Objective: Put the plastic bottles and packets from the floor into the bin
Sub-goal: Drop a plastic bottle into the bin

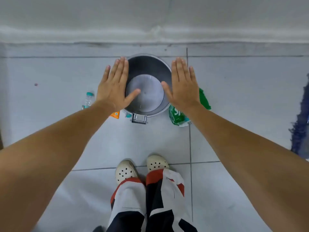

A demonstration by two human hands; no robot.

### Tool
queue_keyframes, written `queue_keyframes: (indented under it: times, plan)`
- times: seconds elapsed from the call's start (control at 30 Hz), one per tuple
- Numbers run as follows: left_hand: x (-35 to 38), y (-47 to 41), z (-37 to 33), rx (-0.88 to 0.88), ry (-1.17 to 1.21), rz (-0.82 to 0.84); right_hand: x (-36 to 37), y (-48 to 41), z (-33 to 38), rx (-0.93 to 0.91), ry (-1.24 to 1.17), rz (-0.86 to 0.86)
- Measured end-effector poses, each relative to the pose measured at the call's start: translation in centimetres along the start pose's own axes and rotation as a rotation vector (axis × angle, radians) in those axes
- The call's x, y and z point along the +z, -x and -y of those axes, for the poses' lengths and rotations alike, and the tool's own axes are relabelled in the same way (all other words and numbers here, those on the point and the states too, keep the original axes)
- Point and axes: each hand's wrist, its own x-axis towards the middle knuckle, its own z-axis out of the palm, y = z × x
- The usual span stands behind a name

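Steel bin [148,64] stands open and empty by the wall; bottle [88,99] lies to its left, green packet [177,115] to its right. Left hand [113,87] and right hand [183,86] hover flat, fingers spread, holding nothing. No item is collected yet; the next move calls for stooping to grasp one.

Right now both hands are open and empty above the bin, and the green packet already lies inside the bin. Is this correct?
Not quite. The head view shows the bin empty inside; the green packet lies on the floor, beside the bin on its right. The rest holds: the left hand and the right hand are open and empty above the bin.
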Motion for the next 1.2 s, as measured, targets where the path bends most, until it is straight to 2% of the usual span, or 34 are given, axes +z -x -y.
queue_keyframes:
  times: [0.13, 0.23, 0.43, 0.5, 0.57, 0.67, 0.8, 0.9, 1.07, 1.2]
  plan:
    - [4.7, -1.2, 2.0, -0.055, 0.024, 0.013, 5.2, -0.7, -0.9, 0.021, -0.067, 0.082]
    - [7.3, -1.5, 2.5, -0.136, 0.182, -0.015, 7.9, -0.8, -1.4, 0.035, -0.229, 0.072]
    - [8.6, -1.5, 1.7, -0.203, 0.387, -0.156, 11.6, -0.4, -2.7, 0.085, -0.559, -0.12]
    - [8.5, -1.5, 1.8, -0.192, 0.397, -0.163, 13.0, -0.2, -3.6, 0.179, -0.622, -0.186]
    - [8.6, -1.6, 1.8, -0.187, 0.401, -0.167, 14.3, 0.1, -4.9, 0.387, -0.655, -0.222]
    - [8.7, -1.7, 1.8, -0.177, 0.413, -0.18, 16.2, 0.6, -6.6, 0.665, -0.561, -0.144]
    - [9.1, -1.8, 2.1, -0.17, 0.419, -0.205, 18.5, 1.4, -8.0, 0.726, -0.335, 0.257]
    - [9.3, -1.8, 2.1, -0.163, 0.414, -0.207, 19.8, 1.4, -8.1, 0.747, -0.333, 0.389]
    - [9.3, -1.7, 2.0, -0.163, 0.412, -0.22, 20.5, 1.1, -7.3, 0.762, -0.31, 0.329]
    - [9.3, -1.8, 2.1, -0.174, 0.394, -0.202, 18.6, 0.3, -6.2, 0.811, -0.421, 0.122]
